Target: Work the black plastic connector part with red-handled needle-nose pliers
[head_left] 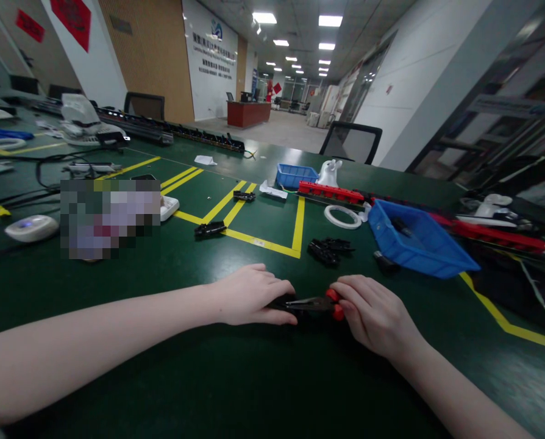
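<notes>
My right hand [375, 311] is closed around the red handles of a pair of needle-nose pliers [316, 303], whose jaws point left. Facing it, my left hand [254, 297] pinches a small black part [281, 301] between thumb and fingers, low over the green table. The plier tips reach this part; whether they grip it is too small to tell. Much of the part is hidden by my fingers. Just beyond my hands lie similar black plastic parts [328, 250], with another black part [210, 229] farther left and one more [244, 196] behind it.
To the right stands a blue bin [421, 241] with a dark item inside. Farther back are a smaller blue bin [296, 175], a white ring [342, 216] and a long red strip [331, 192]. A white mouse [32, 228] and cables lie left. Yellow tape [263, 245] marks the green table.
</notes>
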A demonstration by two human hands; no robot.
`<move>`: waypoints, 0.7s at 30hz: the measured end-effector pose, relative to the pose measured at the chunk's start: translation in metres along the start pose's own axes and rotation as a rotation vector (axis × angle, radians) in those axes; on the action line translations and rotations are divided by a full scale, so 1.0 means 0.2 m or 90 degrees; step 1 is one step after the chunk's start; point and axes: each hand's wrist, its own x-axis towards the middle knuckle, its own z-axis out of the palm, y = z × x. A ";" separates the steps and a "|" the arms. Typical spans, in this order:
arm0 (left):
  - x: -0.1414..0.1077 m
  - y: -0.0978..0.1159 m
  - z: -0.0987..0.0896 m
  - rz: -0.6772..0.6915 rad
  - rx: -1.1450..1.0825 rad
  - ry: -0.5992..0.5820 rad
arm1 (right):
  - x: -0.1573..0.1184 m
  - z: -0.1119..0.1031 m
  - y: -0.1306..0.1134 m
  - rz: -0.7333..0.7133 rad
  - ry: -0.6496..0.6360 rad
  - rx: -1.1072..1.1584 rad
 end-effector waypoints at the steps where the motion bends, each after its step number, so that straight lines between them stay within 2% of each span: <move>1: 0.00 0.00 0.00 0.002 0.003 -0.001 | 0.00 0.00 0.00 -0.001 0.002 0.000; 11: 0.00 -0.01 0.01 -0.002 -0.039 0.022 | 0.00 0.00 0.01 0.012 -0.015 0.028; 21: 0.00 -0.01 0.02 -0.003 -0.014 0.037 | -0.01 0.01 0.02 0.023 -0.020 0.036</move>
